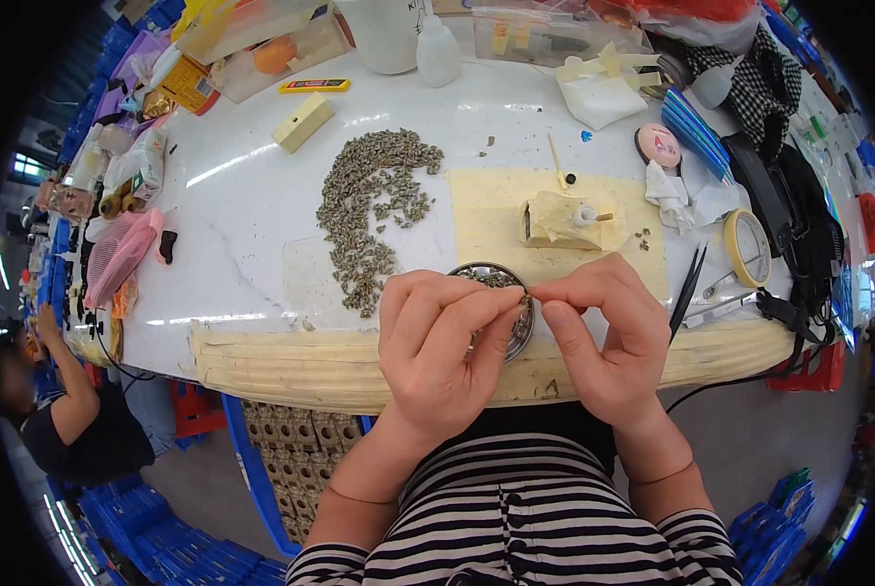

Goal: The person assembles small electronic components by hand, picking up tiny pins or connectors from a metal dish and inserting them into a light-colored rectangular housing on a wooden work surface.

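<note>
My left hand point(445, 342) and my right hand point(608, 337) meet fingertip to fingertip near the table's front edge. Both are closed in a pinch around a tiny piece point(526, 293), too small and covered to make out. Just below the fingers lies a round metal dish point(529, 332), partly hidden by my left hand, with small grey metal parts in it. A large curved heap of similar small metal parts point(364, 186) spreads over the white table beyond my left hand. Past my right hand, a small tape-covered block point(545, 223) bears a little white cup point(586, 214).
Black tweezers point(688, 291) and a tape roll point(747, 248) lie at the right. A cream block point(303, 122) and a squeeze bottle point(438, 51) stand farther back. Blue crate point(252, 469) with metal pieces sits below the table. Another person point(76, 410) is at far left.
</note>
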{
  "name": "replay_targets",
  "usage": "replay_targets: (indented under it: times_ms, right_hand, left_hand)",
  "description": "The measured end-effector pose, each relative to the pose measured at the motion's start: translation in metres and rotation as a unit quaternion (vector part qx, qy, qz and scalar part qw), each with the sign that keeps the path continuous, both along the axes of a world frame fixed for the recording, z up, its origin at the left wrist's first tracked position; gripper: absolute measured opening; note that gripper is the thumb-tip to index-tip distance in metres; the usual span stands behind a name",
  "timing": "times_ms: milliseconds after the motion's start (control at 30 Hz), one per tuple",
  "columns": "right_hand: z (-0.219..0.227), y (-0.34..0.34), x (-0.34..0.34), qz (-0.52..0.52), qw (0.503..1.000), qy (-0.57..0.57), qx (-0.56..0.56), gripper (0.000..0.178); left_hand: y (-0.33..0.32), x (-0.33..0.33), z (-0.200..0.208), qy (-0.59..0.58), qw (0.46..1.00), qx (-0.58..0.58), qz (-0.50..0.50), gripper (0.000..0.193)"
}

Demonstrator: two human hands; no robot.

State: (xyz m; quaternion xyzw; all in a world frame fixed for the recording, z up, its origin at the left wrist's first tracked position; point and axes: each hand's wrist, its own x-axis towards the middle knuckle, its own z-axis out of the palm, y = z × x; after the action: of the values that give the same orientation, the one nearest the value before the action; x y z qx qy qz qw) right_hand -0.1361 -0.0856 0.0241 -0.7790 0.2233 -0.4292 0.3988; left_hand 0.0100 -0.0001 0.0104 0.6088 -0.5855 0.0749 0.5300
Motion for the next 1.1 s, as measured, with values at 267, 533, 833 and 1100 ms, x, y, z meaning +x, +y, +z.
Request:
replay_targets:
  times_ms: [267, 533, 833, 1100]
  right_hand:
    - [-0.003, 0.000, 0.001, -0.038, 0.987, 0.020, -0.157, 0.029]
    - [-0.007, 0.002, 0.003, -0.063, 0.968, 0.034, -0.239, 0.037]
    - [-0.011, 0.002, -0.005, 0.051, 0.996, -0.006, 0.076, 0.019]
    - [-0.007, 0.002, -0.005, -0.004, 1.000, -0.007, -0.018, 0.019]
  left_hand:
    - [-0.001, 0.001, 0.000, 0.004, 1.000, 0.000, -0.001, 0.024]
    - [-0.002, 0.000, 0.001, 0.009, 1.000, -0.004, 0.000, 0.023]
    - [0.001, 0.002, 0.003, -0.016, 0.999, -0.024, -0.046, 0.027]
    - [-0.001, -0.002, -0.003, -0.041, 0.999, -0.017, -0.006, 0.026]
